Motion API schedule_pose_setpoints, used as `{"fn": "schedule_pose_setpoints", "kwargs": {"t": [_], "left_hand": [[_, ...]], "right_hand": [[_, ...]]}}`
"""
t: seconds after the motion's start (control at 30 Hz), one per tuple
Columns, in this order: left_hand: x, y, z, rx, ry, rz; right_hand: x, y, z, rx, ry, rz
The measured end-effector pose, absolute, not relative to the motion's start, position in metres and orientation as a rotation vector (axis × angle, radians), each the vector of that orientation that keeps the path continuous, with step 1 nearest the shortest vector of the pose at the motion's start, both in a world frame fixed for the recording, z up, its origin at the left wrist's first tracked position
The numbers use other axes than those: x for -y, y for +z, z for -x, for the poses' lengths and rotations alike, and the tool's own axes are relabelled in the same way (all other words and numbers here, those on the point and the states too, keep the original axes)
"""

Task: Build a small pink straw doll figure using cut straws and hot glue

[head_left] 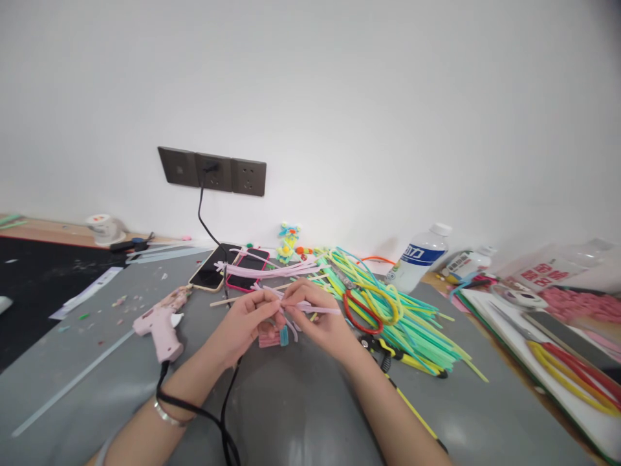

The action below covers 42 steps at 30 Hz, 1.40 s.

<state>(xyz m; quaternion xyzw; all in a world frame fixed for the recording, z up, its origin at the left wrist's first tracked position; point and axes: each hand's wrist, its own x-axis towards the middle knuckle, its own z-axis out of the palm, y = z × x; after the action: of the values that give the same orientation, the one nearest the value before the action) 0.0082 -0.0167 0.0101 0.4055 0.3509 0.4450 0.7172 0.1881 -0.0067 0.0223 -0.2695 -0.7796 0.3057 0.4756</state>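
My left hand (252,318) and my right hand (320,320) meet over the middle of the grey mat (301,414), thumbs and forefingers pinched together. Between the fingertips they share a lilac pipe cleaner (328,310), one end of which runs out past the right hand. Exactly how it is bent at the fingertips is too small to tell. More lilac pipe cleaners (276,268) lie in a loose bunch just behind the hands. Below the fingers sits a small pink fuzzy piece (270,340) with a blue piece (284,335) beside it, both partly covered.
A pink hot glue gun (162,327) lies left, its cord passing my left forearm. Two phones (216,266) lie behind. Green and yellow pipe cleaners (417,330), scissors (361,314), yellow-black pliers (407,359) and a bottle (418,259) are right. A wall socket (212,171) is behind.
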Motion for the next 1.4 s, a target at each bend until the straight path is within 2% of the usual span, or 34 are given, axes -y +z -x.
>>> {"fn": "schedule_pose_setpoints", "kwargs": {"t": [0.33, 1.03, 1.4], "left_hand": [[0.018, 0.015, -0.008, -0.723, 1.046, -0.852], [0.015, 0.01, -0.01, -0.78, 1.185, -1.201], [0.017, 0.014, -0.009, -0.861, 1.006, -1.071]], "right_hand": [[0.006, 0.023, -0.187, 1.911, 0.697, 0.634], [0.002, 0.013, -0.182, 1.676, 0.926, 0.773], [-0.001, 0.018, -0.191, 1.763, 1.044, 0.805]]}}
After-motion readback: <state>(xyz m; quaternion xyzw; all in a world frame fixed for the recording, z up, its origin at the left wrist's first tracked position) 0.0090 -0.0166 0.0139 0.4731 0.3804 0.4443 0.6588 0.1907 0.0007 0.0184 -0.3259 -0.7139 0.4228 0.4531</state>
